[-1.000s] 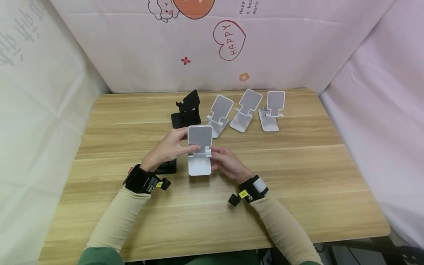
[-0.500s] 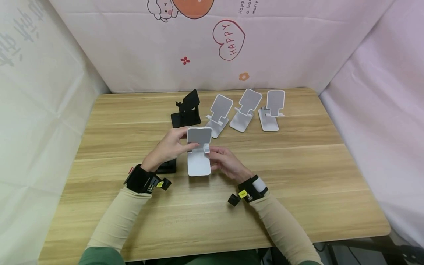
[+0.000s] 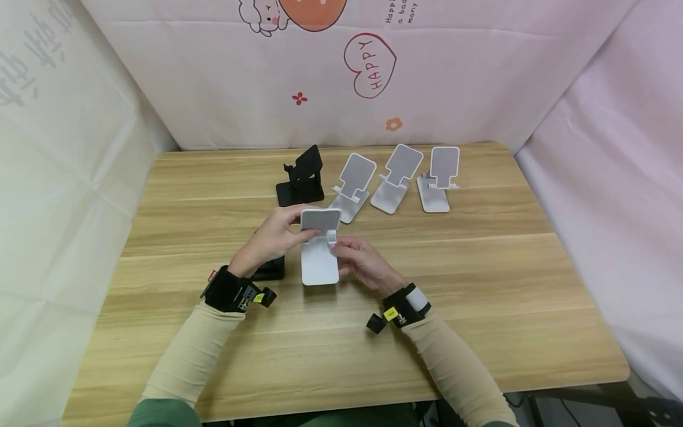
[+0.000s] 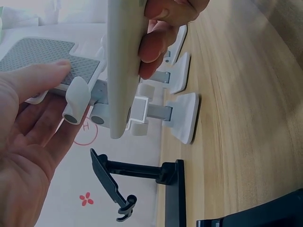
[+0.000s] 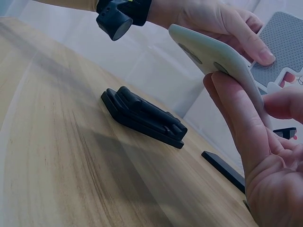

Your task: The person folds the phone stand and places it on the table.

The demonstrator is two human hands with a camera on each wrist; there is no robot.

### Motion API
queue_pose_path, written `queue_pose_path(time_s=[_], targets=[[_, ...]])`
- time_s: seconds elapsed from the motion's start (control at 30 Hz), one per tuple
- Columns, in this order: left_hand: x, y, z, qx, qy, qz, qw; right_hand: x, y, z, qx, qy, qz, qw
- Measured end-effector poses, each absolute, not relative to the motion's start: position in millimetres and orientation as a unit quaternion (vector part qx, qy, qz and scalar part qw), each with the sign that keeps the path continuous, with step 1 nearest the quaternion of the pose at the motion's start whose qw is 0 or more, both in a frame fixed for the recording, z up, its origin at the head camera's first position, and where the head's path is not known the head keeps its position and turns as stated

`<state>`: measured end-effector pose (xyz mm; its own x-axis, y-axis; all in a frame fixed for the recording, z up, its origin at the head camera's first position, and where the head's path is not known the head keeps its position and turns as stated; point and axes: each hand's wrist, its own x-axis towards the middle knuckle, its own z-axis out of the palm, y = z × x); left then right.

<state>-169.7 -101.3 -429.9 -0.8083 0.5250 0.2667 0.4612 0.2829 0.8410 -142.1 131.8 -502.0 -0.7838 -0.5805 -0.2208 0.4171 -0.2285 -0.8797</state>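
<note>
One white stand (image 3: 320,264), held above the bench (image 3: 480,284), well in from its near edge. Left hand (image 3: 274,238) pinches the plate (image 4: 40,54), right hand (image 3: 369,264) the base (image 5: 220,52). Step looks like setting tilt; next move calls for a steady base.

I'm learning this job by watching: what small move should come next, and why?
Probably tilt the plate of the held white stand slightly with the left grip, while the right grip steadies its base: the left pinches the plate, the right holds the base off the table, and three white stands behind sit open with angled plates.
</note>
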Motion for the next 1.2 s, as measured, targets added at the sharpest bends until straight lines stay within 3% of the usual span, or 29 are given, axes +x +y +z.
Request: queue_pose_path(time_s=[0.97, 1.07, 1.2], targets=[[-169, -99, -438, 0.308, 0.807, 0.504, -0.008, -141, 130, -504, -0.077, 0.532, -0.783, 0.313], [-167, -97, -436, 0.317, 0.810, 0.492, -0.031, -142, 131, -504, -0.076, 0.534, -0.782, 0.311], [-164, -94, -428, 0.346, 0.810, 0.461, -0.110, -143, 133, -505, -0.073, 0.539, -0.780, 0.310]])
